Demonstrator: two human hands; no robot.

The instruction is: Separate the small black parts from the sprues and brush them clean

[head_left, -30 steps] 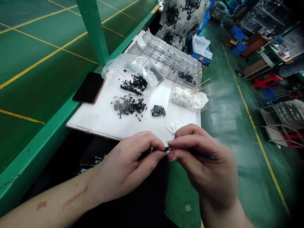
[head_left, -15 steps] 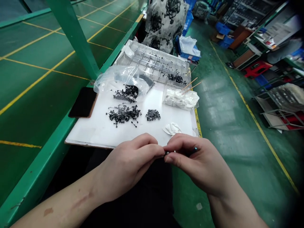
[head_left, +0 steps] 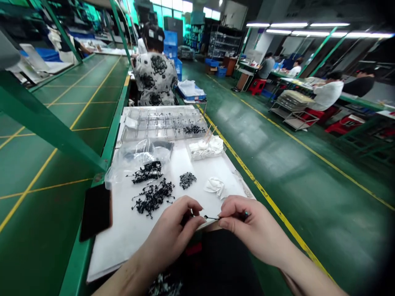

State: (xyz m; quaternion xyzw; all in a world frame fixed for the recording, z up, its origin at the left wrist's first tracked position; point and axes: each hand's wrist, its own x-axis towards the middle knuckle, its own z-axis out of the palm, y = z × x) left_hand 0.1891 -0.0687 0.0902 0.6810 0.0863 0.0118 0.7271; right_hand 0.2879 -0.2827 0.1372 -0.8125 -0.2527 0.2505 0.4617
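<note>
My right hand (head_left: 249, 228) pinches a thin black plastic piece (head_left: 210, 217) between thumb and forefinger, with a small teal-tipped item (head_left: 246, 213) showing behind the fingers. My left hand (head_left: 169, 234) is curled close by, its fingertips closed around a small dark part (head_left: 187, 218) that is mostly hidden. Both hands are above the near edge of a white board (head_left: 123, 246). On the board lie two tangles of black moulded parts (head_left: 153, 197), a small heap of black pieces (head_left: 187, 180) and a crumpled white tissue (head_left: 215, 187).
A transparent compartment tray (head_left: 162, 123) and a plastic bag (head_left: 135, 160) sit at the board's far end. A box of white cloth (head_left: 205, 149) holds wooden sticks. A phone (head_left: 95, 211) lies to the left on the green bench (head_left: 46, 164). A co-worker in a floral garment (head_left: 154, 78) sits beyond.
The view has tilted up and widened, showing more of the workshop. My hands have moved slightly apart, and the thin black piece now shows between them.
</note>
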